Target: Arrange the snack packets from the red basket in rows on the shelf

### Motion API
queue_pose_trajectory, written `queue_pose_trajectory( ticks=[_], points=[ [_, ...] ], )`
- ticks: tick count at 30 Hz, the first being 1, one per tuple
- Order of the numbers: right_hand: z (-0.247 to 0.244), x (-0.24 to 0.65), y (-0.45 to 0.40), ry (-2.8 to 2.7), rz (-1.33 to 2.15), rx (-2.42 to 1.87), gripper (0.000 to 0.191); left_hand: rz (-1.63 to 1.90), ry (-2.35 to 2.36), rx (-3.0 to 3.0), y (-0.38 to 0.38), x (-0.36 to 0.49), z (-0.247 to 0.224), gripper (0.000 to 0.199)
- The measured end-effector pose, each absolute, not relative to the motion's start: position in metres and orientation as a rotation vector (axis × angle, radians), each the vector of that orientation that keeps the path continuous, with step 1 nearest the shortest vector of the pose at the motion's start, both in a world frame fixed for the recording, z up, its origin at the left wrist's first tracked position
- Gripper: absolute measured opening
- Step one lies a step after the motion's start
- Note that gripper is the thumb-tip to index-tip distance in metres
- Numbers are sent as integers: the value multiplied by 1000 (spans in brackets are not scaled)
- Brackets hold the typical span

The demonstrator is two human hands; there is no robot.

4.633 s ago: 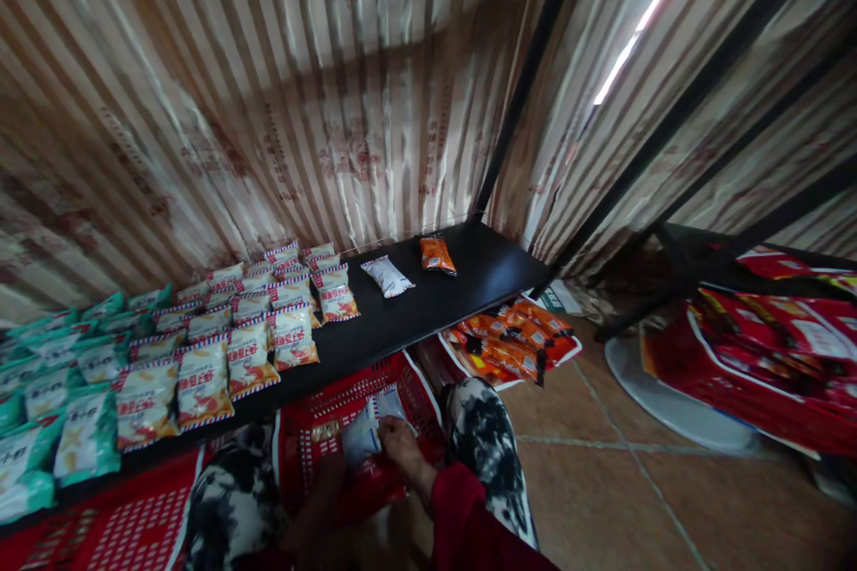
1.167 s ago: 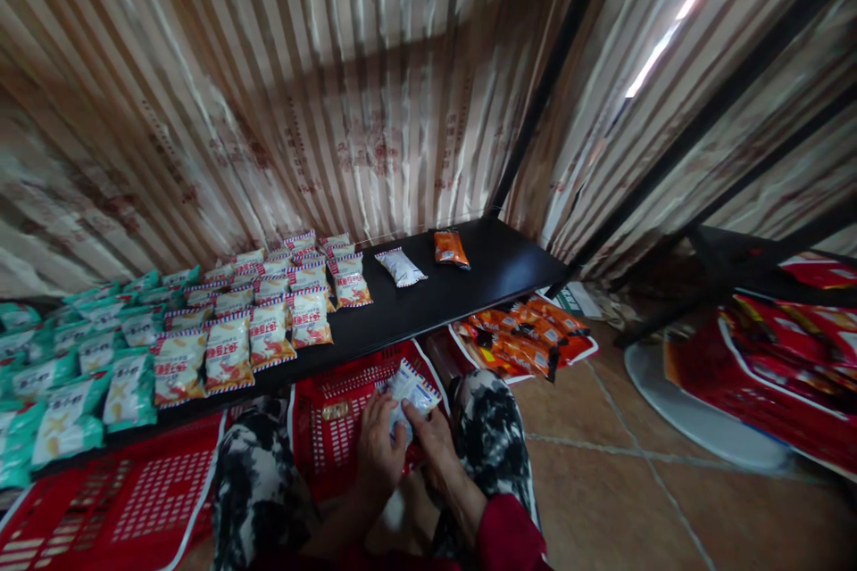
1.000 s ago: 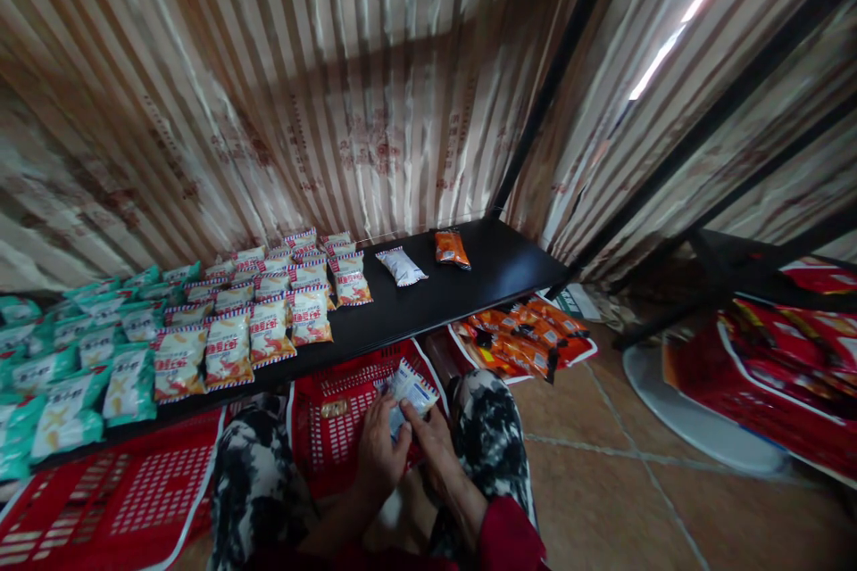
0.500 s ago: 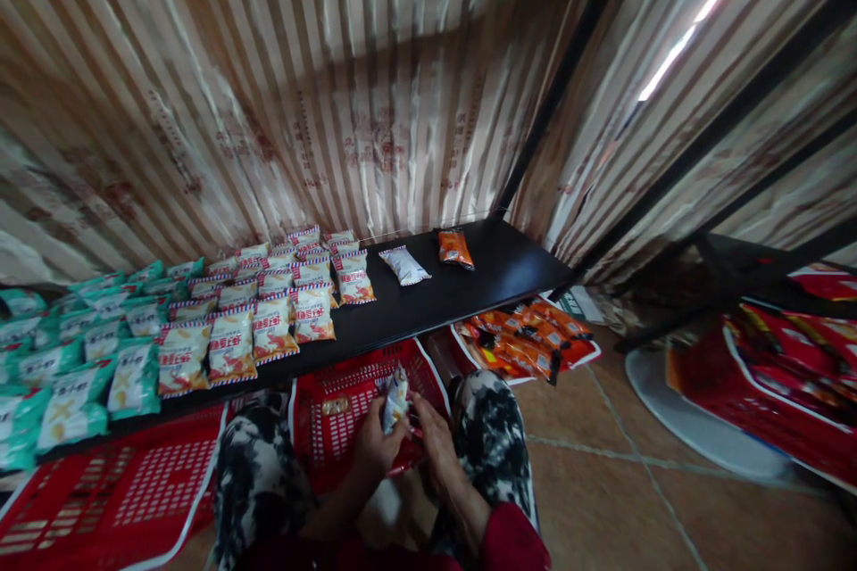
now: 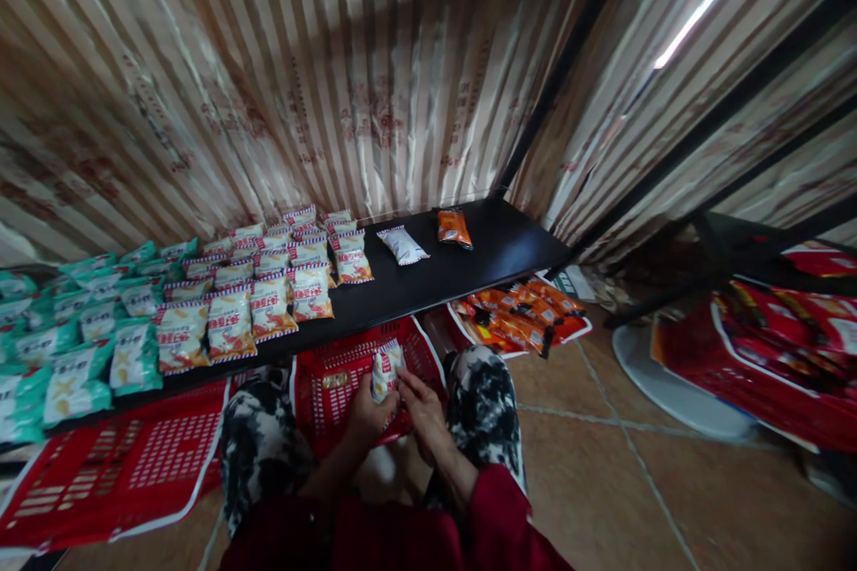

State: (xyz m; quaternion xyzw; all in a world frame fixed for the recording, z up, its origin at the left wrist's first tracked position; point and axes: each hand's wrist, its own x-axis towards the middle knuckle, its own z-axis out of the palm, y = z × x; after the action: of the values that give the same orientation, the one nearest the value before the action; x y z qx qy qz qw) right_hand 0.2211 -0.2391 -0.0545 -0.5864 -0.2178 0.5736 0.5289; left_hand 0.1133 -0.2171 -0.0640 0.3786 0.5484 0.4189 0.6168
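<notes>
My left hand is closed on a small white snack bag above a red basket between my knees. Touching the bag's right side are the fingers of my right hand. On the black shelf stand rows of white-and-orange snack bags, with teal bags to their left. Farther right a plain white bag and an orange packet lie apart on the shelf. A small clear packet is in the red basket.
A basket of orange packets sits under the shelf's right end. At the left is another red basket. A red container of red packets stands at the far right. Striped curtains hang behind the shelf.
The bag in my hands has turned so that its printed face shows, and both hands have shifted slightly up and left in the picture. The whole view has tilted down a little.
</notes>
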Motion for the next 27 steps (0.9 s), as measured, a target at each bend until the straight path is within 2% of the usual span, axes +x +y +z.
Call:
queue_pose_trajectory(
  ticks=[6,14,21,27],
  points=[
    [-57,219,-240,-537,1351,-1402,42,1002,1244,828,-215,109,-73,38],
    [-54,224,-235,-605,1297,-1480,31,1003,1213,658,-206,103,-68,51],
    [-56,231,-235,-604,1207,-1547,31,1006,1172,558,-204,98,-50,51],
    [-47,230,-239,-512,1461,-1442,41,1021,1157,517,-202,95,-39,45]
  ],
)
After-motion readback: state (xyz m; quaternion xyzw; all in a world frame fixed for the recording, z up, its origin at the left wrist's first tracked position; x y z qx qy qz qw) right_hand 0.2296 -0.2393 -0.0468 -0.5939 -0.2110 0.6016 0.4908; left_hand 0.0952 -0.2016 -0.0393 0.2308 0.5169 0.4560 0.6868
